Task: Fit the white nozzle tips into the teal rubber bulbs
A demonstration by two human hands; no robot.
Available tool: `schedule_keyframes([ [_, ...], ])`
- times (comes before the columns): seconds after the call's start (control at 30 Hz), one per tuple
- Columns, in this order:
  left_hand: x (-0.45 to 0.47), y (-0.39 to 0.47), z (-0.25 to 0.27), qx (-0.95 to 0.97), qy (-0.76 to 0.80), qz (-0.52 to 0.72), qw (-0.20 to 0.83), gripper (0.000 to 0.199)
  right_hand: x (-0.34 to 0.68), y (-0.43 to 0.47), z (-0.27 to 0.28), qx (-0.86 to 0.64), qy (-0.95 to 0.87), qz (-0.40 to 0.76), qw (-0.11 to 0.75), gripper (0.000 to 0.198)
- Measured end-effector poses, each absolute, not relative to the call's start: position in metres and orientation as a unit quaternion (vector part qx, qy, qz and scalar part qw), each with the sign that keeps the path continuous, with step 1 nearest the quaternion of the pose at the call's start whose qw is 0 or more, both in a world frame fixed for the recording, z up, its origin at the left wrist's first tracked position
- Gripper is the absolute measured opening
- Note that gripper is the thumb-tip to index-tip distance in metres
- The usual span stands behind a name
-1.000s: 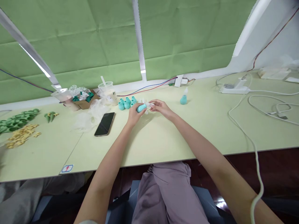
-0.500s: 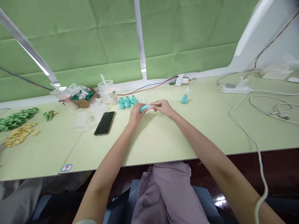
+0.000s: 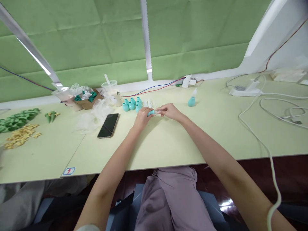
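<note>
My left hand [image 3: 141, 119] is closed around a turquoise rubber bulb [image 3: 150, 113], most of it hidden by the fingers. The bulb lies on its side, its neck towards the right. At that neck, my right hand [image 3: 170, 111] pinches a clear nozzle [image 3: 156, 112]; whether it sits fully in the neck I cannot tell. Just behind my left hand stand several loose turquoise bulbs [image 3: 131, 105], openings up. Small clear nozzles [image 3: 149, 103] lie beside them. Further right, a bulb syringe [image 3: 191, 101] with its clear tip on stands upright on the table.
Left of my hands are a black phone [image 3: 108, 125], crumpled plastic bags [image 3: 90, 118], drink cups [image 3: 115, 96] and a small carton [image 3: 88, 103]. Green cone-shaped pieces [image 3: 18, 120] and yellow pieces [image 3: 21, 134] lie far left. A power strip [image 3: 245, 92] with white cables is at right.
The fingers of my left hand now cover more of the bulb, and the two hands are slightly closer together. The whole view has shifted a little.
</note>
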State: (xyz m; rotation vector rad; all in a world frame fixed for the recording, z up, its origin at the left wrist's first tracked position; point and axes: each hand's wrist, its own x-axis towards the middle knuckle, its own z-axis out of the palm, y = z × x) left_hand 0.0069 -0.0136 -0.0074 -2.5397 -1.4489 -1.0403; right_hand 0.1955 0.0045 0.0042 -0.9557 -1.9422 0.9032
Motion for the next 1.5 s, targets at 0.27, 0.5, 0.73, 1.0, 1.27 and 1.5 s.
schedule_keyframes([
  [0.27,0.009,-0.014,-0.006,-0.823,-0.464,-0.328,0.004,0.023,0.197,0.01,-0.002,-0.366,-0.735,0.414,0.392,0.027],
  [0.5,0.01,-0.014,-0.008,-0.828,-0.452,-0.332,-0.024,0.025,0.196,0.011,-0.007,-0.358,-0.73,0.43,0.394,0.024],
  [0.73,0.013,-0.011,-0.015,-0.81,-0.468,-0.354,-0.012,0.028,0.193,0.012,-0.007,-0.376,-0.75,0.374,0.397,0.023],
  [1.0,0.011,-0.011,-0.01,-0.782,-0.469,-0.407,-0.048,0.036,0.214,0.012,0.011,-0.396,-0.748,0.332,0.417,0.028],
  [1.27,0.013,-0.016,-0.007,-0.796,-0.446,-0.406,-0.043,0.033,0.213,0.013,0.012,-0.384,-0.743,0.335,0.434,0.027],
  [1.5,0.017,-0.017,-0.01,-0.787,-0.442,-0.425,-0.07,0.033,0.217,0.015,0.012,-0.367,-0.757,0.342,0.418,0.029],
])
